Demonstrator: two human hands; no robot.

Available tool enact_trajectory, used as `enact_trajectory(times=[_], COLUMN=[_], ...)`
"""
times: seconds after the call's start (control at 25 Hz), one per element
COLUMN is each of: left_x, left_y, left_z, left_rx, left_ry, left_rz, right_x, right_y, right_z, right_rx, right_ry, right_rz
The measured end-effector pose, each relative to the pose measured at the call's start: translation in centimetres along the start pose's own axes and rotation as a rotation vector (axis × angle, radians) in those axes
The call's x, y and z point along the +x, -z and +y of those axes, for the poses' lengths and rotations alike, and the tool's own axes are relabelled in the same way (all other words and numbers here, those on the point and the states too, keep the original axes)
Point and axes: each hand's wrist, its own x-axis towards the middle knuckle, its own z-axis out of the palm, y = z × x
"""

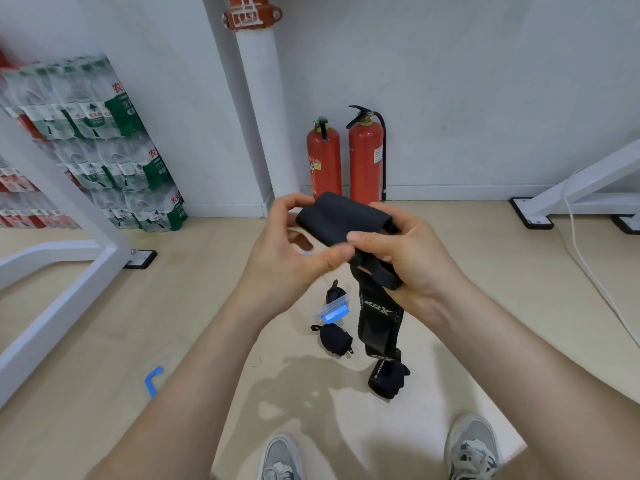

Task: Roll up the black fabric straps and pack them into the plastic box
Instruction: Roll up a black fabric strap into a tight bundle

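Both forearms reach forward at chest height, hands close together over the floor. The left hand is palm-in, its fingers curled over the left end of a partly rolled black strap, thumb pressed under the roll. The right hand grips the right end, thumb lying across the front of the roll, fingers wrapped behind it. A narrow loop of the same strap is caught in that palm. Both hands are closed round the strap, neither spread wide. The unrolled tail with white lettering hangs straight down from the right hand toward the floor.

The small clear plastic box with a blue part lies on the floor below the hands. One rolled strap lies just on its near side. Another black bundle touches its far side; cannot tell if it sits inside. A third black roll lies by the end of the tail.

Two red fire extinguishers stand against the wall beside a white pipe. Shrink-wrapped water bottle packs are stacked at left. Blue L-shaped piece on the floor. Grey shoes at the bottom edge.
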Motion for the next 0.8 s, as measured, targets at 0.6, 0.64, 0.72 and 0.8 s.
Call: enact_trajectory(times=[0.6, 0.64, 0.72, 0.8], left_x=[-0.9, -0.8, -0.6, -0.3], left_y=[-1.8, -1.8, -0.7, 1.1], left_z=[0.9, 0.9, 1.2, 1.8], left_rx=[0.602, 0.54, 0.242, -0.106], left_ry=[-0.337, -0.322, -0.216, -0.06], left_rz=[0.317, 0.274, 0.075, -0.148], right_x=[0.2, 0.3, 0.6, 0.6], right_y=[-0.5, -0.3, 0.5, 1.2], right_z=[0.7, 0.3, -0.8, -1.7], right_rx=[0.109, 0.087, 0.049, 0.019], right_ry=[0.024, 0.029, 0.021, -0.021], right_rz=[0.069, 0.067, 0.028, -0.031])
